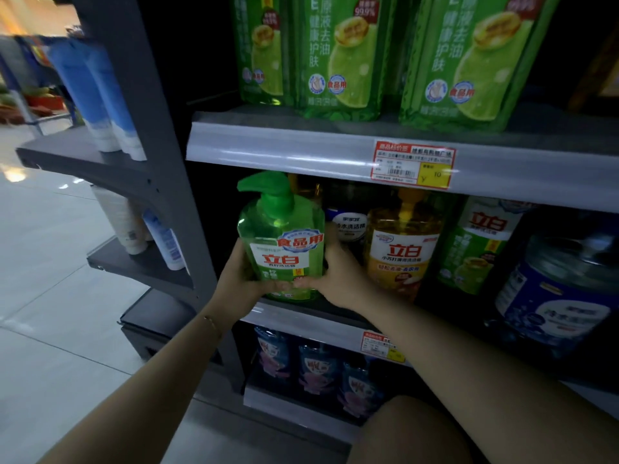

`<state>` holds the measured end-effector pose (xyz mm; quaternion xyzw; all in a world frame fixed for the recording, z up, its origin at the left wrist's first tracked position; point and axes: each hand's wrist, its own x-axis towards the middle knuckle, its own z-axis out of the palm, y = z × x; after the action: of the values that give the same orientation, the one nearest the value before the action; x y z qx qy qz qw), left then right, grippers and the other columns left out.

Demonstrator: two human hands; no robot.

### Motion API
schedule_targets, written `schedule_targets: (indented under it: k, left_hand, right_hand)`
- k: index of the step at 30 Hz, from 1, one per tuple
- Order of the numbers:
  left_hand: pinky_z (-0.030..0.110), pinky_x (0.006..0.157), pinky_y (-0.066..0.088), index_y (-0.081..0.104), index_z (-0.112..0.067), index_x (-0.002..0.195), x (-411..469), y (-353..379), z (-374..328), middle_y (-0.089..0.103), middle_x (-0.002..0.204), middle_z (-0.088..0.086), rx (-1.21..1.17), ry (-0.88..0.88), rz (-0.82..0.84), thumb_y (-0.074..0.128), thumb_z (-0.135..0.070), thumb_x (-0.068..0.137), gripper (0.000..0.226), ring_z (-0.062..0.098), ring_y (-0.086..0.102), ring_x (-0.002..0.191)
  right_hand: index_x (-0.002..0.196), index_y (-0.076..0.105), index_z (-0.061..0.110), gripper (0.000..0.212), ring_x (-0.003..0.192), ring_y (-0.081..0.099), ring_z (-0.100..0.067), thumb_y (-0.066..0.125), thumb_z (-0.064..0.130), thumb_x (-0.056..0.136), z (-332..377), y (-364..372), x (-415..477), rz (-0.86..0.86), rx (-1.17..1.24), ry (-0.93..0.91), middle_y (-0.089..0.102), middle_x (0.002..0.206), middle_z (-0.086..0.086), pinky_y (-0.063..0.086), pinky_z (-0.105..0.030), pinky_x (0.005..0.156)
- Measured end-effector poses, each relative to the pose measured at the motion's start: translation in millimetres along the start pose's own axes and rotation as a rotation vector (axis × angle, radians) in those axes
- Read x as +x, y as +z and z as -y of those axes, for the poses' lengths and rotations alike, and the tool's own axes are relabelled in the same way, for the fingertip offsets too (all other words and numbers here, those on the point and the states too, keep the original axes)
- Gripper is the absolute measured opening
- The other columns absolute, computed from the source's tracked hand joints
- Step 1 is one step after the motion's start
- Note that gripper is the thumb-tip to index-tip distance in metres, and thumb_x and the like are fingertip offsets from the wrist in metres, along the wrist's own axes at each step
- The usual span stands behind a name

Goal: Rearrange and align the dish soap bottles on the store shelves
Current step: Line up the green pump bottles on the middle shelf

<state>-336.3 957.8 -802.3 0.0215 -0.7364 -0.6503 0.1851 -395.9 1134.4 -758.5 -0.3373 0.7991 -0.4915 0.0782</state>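
Observation:
A green pump bottle of dish soap [280, 239] stands upright at the left end of the middle shelf [321, 318], its label facing me. My left hand [239, 279] grips its lower left side. My right hand [338, 279] grips its lower right side, thumb across the front near the base. To its right stand a yellow pump bottle [402, 246], a green-labelled bottle [479, 249] and a large blue jug [562, 289]. A dark bottle with a white label [350, 222] sits behind, partly hidden.
Large green refill pouches [338, 58] stand on the upper shelf [284, 145], which carries a red-and-yellow price tag [413, 165]. Blue pouches [318, 366] fill the lower shelf. A grey upright post [157, 135] and side shelves with blue-white tubes [100, 95] lie left. My knee [412, 433] is at the bottom.

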Motion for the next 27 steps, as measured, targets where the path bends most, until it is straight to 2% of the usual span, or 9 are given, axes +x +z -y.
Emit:
schedule_targets:
  k: [5, 8, 10, 14, 15, 17, 19, 22, 27]
  left_hand:
    - [0.030, 0.076, 0.058, 0.040, 0.016, 0.128, -21.2, 6.0, -19.1, 0.061, 0.118, 0.029, -0.022, -0.029, 0.011, 0.090, -0.011, 0.053, 0.095, 0.027, 0.067, 0.103]
    - [0.025, 0.073, 0.057, 0.044, 0.019, 0.124, -28.9, 8.1, -35.3, 0.062, 0.116, 0.028, 0.015, 0.031, 0.022, 0.086, 0.001, 0.054, 0.083, 0.020, 0.069, 0.099]
    - [0.026, 0.076, 0.057, 0.046, 0.016, 0.124, -32.4, 7.7, -50.3, 0.064, 0.116, 0.025, 0.034, 0.081, 0.015, 0.084, 0.010, 0.055, 0.078, 0.023, 0.068, 0.103]
    - [0.021, 0.075, 0.056, 0.050, 0.010, 0.120, -45.7, 17.9, -94.0, 0.068, 0.108, 0.014, 0.037, 0.191, -0.031, 0.083, 0.009, 0.049, 0.078, 0.014, 0.069, 0.098]
    - [0.019, 0.074, 0.055, 0.051, 0.010, 0.117, -49.8, 23.3, -105.7, 0.069, 0.105, 0.010, 0.032, 0.219, -0.041, 0.083, 0.010, 0.048, 0.076, 0.010, 0.069, 0.095]
    - [0.018, 0.073, 0.055, 0.054, 0.003, 0.114, -56.1, 35.1, -128.0, 0.070, 0.101, 0.005, 0.028, 0.264, -0.041, 0.088, 0.007, 0.045, 0.077, 0.008, 0.069, 0.094]
    - [0.021, 0.075, 0.056, 0.056, -0.008, 0.112, -59.5, 46.5, -147.7, 0.072, 0.102, 0.002, 0.015, 0.287, -0.037, 0.094, -0.004, 0.042, 0.080, 0.012, 0.069, 0.097]
    - [0.030, 0.078, 0.058, 0.058, -0.010, 0.115, -62.0, 67.6, -175.1, 0.072, 0.108, 0.003, -0.009, 0.303, -0.014, 0.092, -0.010, 0.042, 0.080, 0.019, 0.068, 0.101]
    - [0.028, 0.073, 0.057, 0.061, -0.014, 0.114, -58.9, 113.9, -224.2, 0.074, 0.103, 0.001, -0.100, 0.340, 0.054, 0.083, 0.008, 0.057, 0.065, 0.016, 0.070, 0.095]
  right_hand:
    - [0.136, 0.028, 0.012, 0.082, 0.116, 0.055, -0.012, 0.077, -0.002, 0.072, 5.1, 5.5, -21.8, -0.037, 0.011, -0.042, 0.058, 0.128, -0.007, 0.049, -0.030, 0.099]
    - [0.137, 0.027, 0.010, 0.082, 0.112, 0.053, 0.000, 0.076, -0.003, 0.073, 17.9, -2.3, -34.9, -0.056, 0.022, -0.079, 0.056, 0.120, 0.005, 0.044, -0.004, 0.086]
    - [0.138, 0.027, 0.012, 0.084, 0.107, 0.046, 0.013, 0.077, -0.003, 0.072, 31.3, -14.3, -43.1, -0.069, 0.017, -0.123, 0.050, 0.113, 0.018, 0.040, 0.002, 0.083]
    - [0.140, 0.025, 0.034, 0.094, 0.118, 0.050, 0.002, 0.082, 0.009, 0.070, 58.6, -43.7, -58.0, -0.101, -0.041, -0.207, 0.052, 0.121, 0.020, 0.046, -0.023, 0.098]
    - [0.137, 0.025, 0.042, 0.094, 0.120, 0.050, 0.002, 0.083, 0.013, 0.069, 65.0, -52.4, -62.9, -0.110, -0.060, -0.222, 0.052, 0.122, 0.024, 0.046, -0.024, 0.098]
    - [0.134, 0.026, 0.049, 0.093, 0.117, 0.049, 0.010, 0.084, 0.017, 0.069, 78.7, -71.1, -74.3, -0.133, -0.090, -0.247, 0.049, 0.120, 0.033, 0.043, -0.014, 0.096]
    - [0.135, 0.029, 0.043, 0.091, 0.117, 0.046, 0.015, 0.085, 0.018, 0.068, 91.7, -91.3, -86.3, -0.158, -0.094, -0.271, 0.049, 0.123, 0.033, 0.038, -0.006, 0.093]
    - [0.140, 0.034, 0.036, 0.089, 0.121, 0.046, 0.011, 0.085, 0.018, 0.069, 108.8, -123.6, -103.4, -0.183, -0.067, -0.286, 0.051, 0.129, 0.029, 0.038, -0.008, 0.095]
    - [0.147, 0.029, 0.024, 0.086, 0.125, 0.046, 0.005, 0.077, 0.015, 0.076, 133.9, -174.1, -128.2, -0.257, -0.014, -0.320, 0.050, 0.135, 0.023, 0.041, -0.015, 0.099]
